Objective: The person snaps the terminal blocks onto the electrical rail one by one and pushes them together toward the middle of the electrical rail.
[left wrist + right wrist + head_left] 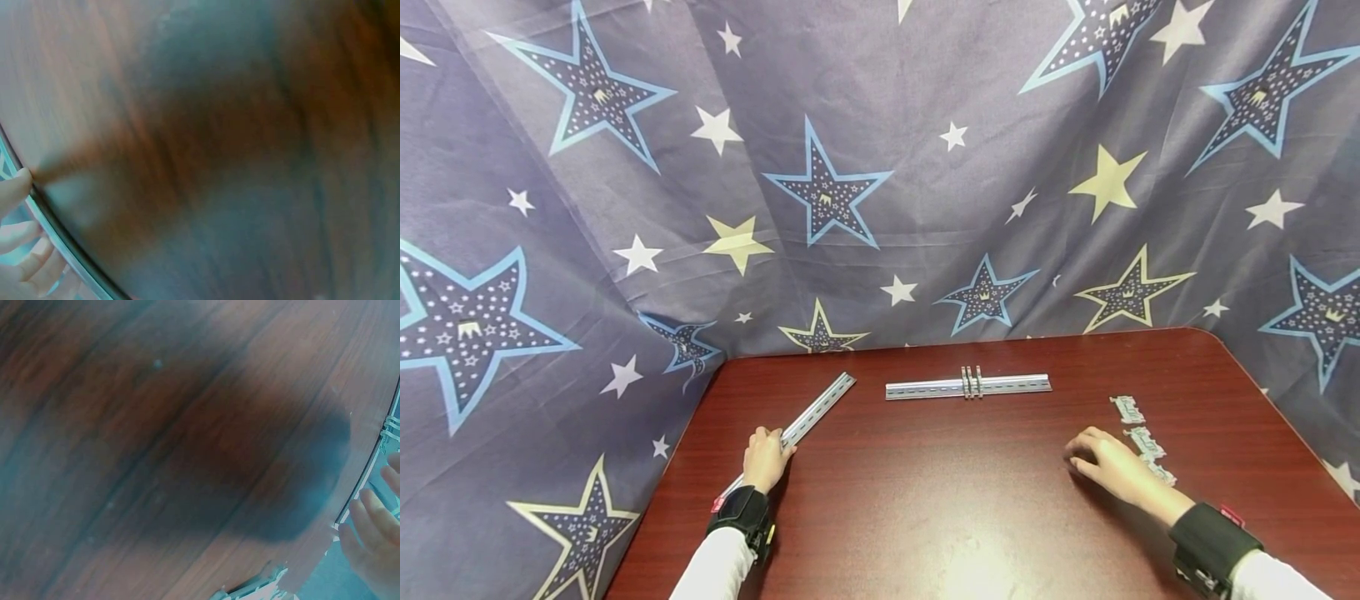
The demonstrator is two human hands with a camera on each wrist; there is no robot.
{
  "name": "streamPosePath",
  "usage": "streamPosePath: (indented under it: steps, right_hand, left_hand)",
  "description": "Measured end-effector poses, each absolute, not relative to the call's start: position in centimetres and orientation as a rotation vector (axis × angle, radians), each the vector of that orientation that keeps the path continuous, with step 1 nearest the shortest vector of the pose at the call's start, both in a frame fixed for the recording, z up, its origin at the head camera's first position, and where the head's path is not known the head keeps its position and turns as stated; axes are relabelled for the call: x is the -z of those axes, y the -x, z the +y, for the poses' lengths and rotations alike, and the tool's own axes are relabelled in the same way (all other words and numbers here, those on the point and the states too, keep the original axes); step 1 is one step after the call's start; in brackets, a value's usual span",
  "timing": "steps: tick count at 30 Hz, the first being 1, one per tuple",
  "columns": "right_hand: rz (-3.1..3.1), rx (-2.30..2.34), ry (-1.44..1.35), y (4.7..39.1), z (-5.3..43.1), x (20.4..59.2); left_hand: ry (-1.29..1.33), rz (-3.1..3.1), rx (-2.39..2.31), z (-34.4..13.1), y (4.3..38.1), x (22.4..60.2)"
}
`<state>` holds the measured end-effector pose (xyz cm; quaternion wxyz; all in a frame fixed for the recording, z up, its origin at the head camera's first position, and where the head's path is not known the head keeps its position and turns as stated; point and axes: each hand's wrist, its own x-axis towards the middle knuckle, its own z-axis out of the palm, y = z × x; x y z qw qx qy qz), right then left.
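Observation:
On the left of the table, my left hand (765,458) grips a silver slotted metal mounting rail (820,407) that lies slanted. Its thumb and fingers sit on both sides of the rail (75,253) in the left wrist view. A second rail (1015,383) lies level at the back middle, carrying three narrow terminal blocks (972,383) side by side. My right hand (1108,467), fingers loosely bent and holding nothing, is just left of several loose grey terminal blocks (1145,442). One loose terminal block (256,587) shows at the bottom of the right wrist view.
The red-brown wooden table (925,475) has a rounded far right corner. Behind it and at both sides hangs a grey-purple curtain (850,100) with stars. Black bands (1213,546) circle both wrists.

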<state>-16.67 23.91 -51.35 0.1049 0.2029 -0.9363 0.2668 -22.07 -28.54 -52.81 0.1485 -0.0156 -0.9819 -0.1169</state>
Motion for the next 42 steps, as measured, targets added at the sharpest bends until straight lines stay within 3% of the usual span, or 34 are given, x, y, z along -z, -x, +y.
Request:
streamPosePath:
  steps: [23,42]
  right_hand:
    - [-2.826,-0.824,-0.559,16.3,24.0,51.6]
    - [-2.801,-0.81,-0.573,16.3,24.1,51.6]
  left_hand:
    - [0.038,-2.859,0.317,-28.2,22.4,52.5]
    - [0.336,-2.79,0.305,-24.6,23.3,49.9]
